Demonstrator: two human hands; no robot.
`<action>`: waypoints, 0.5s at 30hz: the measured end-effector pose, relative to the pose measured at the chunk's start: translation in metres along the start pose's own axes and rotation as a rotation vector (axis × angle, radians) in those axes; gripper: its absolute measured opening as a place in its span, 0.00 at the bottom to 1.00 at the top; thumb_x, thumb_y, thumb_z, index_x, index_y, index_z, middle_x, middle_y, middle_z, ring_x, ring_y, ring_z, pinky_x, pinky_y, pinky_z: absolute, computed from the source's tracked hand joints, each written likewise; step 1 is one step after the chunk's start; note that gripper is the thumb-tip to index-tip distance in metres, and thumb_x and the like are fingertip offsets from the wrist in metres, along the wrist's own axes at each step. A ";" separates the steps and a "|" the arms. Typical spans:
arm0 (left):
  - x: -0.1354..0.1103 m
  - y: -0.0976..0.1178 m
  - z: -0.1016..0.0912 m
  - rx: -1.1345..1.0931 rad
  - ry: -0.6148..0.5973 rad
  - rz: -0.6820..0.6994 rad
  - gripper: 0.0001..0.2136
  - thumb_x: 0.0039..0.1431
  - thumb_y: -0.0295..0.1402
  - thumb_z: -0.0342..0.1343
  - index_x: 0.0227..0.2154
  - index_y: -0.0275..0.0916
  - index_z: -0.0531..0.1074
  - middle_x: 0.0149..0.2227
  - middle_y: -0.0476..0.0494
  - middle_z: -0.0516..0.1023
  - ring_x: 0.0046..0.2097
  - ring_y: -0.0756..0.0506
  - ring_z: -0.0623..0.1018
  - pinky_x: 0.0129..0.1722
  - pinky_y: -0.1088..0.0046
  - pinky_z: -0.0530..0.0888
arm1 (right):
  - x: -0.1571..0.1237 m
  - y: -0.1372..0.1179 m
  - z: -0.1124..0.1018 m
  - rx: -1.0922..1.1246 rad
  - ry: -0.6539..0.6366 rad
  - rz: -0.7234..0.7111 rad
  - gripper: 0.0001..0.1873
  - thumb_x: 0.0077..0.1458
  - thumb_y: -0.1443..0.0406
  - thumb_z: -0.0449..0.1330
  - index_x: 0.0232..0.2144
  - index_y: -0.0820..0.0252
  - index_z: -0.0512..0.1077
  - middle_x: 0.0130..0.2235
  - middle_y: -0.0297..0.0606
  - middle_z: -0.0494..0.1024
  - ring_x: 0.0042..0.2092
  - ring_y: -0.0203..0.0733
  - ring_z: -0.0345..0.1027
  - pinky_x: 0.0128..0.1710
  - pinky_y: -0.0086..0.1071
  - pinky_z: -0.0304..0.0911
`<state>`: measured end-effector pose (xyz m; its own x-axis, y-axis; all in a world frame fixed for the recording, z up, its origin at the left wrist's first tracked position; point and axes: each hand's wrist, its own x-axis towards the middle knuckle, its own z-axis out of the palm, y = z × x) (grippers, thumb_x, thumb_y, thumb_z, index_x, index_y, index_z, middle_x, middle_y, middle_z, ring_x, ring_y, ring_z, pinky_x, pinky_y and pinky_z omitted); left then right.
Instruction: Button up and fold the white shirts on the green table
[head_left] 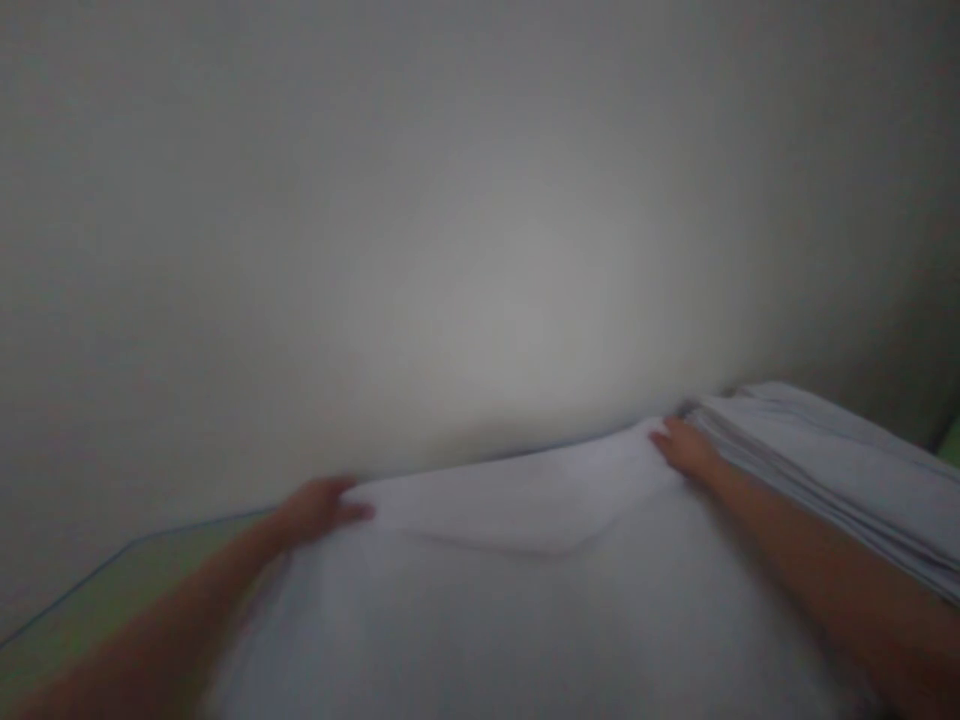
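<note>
A white cloth (525,570) lies spread over a surface that runs up to a pale wall. My left hand (319,508) rests on the cloth's far left edge, fingers stretched out flat along it. At the far right corner my right hand (686,448) lies on the cloth with its fingers extended, beside a stack of folded white cloth (825,470). The whole view is blurred, so whether either hand pinches the fabric is unclear.
A plain pale wall (480,220) fills the upper view, close behind the cloth. A greenish surface with a blue edge (135,580) shows at the lower left, and a green patch (951,440) shows at the far right.
</note>
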<state>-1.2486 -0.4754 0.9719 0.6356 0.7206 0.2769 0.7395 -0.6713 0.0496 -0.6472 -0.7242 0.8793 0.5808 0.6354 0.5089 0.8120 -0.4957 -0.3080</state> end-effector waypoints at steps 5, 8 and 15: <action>0.031 0.001 -0.011 0.083 0.020 -0.013 0.24 0.45 0.52 0.52 0.37 0.37 0.73 0.36 0.39 0.77 0.39 0.40 0.75 0.38 0.70 0.67 | 0.010 -0.019 -0.001 0.005 -0.001 0.028 0.25 0.56 0.57 0.51 0.50 0.71 0.63 0.46 0.57 0.71 0.49 0.52 0.65 0.47 0.38 0.56; 0.025 0.009 -0.001 0.139 0.034 0.084 0.24 0.47 0.48 0.53 0.42 0.36 0.72 0.43 0.37 0.75 0.45 0.39 0.73 0.45 0.67 0.65 | 0.003 -0.030 -0.007 0.027 0.025 -0.102 0.26 0.52 0.57 0.56 0.51 0.67 0.64 0.50 0.53 0.69 0.53 0.52 0.61 0.52 0.41 0.52; -0.010 0.016 0.024 0.113 0.001 0.397 0.25 0.53 0.36 0.49 0.56 0.41 0.62 0.59 0.43 0.62 0.59 0.42 0.61 0.60 0.65 0.54 | -0.046 -0.023 -0.039 0.221 -0.264 -0.716 0.30 0.43 0.62 0.62 0.51 0.61 0.68 0.54 0.45 0.67 0.56 0.49 0.57 0.58 0.39 0.47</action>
<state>-1.2379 -0.4893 0.9463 0.8761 0.4096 0.2545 0.4570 -0.8736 -0.1671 -0.6949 -0.7656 0.8944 -0.1150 0.8882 0.4448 0.9696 0.1978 -0.1443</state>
